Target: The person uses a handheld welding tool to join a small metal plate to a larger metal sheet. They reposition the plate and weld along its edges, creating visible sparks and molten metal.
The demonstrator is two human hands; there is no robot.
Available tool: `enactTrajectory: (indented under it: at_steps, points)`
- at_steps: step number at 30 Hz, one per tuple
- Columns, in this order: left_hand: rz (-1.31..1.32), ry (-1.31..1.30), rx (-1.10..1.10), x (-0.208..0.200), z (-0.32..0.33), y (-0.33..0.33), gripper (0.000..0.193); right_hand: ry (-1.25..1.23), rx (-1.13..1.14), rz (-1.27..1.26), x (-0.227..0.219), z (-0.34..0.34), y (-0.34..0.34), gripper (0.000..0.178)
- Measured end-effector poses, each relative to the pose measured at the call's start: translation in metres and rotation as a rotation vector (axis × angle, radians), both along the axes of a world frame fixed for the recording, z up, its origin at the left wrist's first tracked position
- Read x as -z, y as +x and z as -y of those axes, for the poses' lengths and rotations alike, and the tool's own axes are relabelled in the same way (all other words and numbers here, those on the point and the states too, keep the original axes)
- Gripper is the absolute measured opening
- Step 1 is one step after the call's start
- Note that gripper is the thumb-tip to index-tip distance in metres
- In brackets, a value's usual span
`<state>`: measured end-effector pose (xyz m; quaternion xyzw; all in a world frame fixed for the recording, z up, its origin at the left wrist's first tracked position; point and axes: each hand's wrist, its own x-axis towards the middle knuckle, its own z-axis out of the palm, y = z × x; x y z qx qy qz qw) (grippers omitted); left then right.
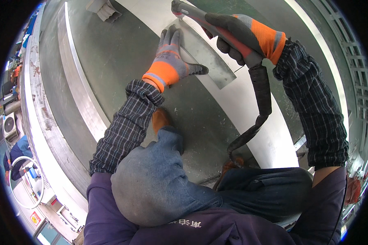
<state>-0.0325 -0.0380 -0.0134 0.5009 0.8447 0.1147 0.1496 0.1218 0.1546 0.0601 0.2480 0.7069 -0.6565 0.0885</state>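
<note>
My left hand (pixel 169 61), in a grey and orange glove, lies with its fingers stretched out and its thumb spread. Its fingertips rest at the near-left edge of a flat grey metal plate (pixel 212 61), which lies across a long, pale metal strip (pixel 270 136). My right hand (pixel 243 34), gloved alike, is wrapped round a grey and red handheld welding torch (pixel 198 14). The torch's head points left, over the far end of the plate. A black-sleeved cable (pixel 262 92) hangs from its handle and curves down toward my feet.
More long metal strips (pixel 79 77) run along the left, and a bright one (pixel 321 45) curves by on the right. A small block-like piece (pixel 105 10) sits at the far left. My knee (pixel 147 179) and brown shoe (pixel 161 119) are close below. Someone bends down at far left (pixel 18 157).
</note>
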Motion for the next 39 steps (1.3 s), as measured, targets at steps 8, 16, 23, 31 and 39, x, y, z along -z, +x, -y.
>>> enactTrajectory:
  at_steps: [8,16,23,31,39]
  points:
    - [-0.020,-0.037,-0.003,0.001,-0.003,0.001,0.147,-0.046,-0.180,-0.112,0.022,-0.021,0.002,0.053]
    - [0.013,-0.017,-0.006,-0.001,0.000,-0.002,0.146,-0.040,-0.215,-0.146,0.019,-0.016,-0.001,0.049]
    - [-0.007,0.046,-0.015,0.000,-0.002,0.002,0.138,-0.062,-0.147,-0.076,0.018,-0.011,0.004,0.059]
    - [0.004,-0.031,-0.022,-0.006,-0.002,0.002,0.141,-0.086,0.017,0.051,-0.010,0.002,0.003,0.068]
    - [0.017,-0.033,-0.026,-0.004,-0.002,0.002,0.142,-0.031,0.029,0.031,-0.003,0.008,0.000,0.060]
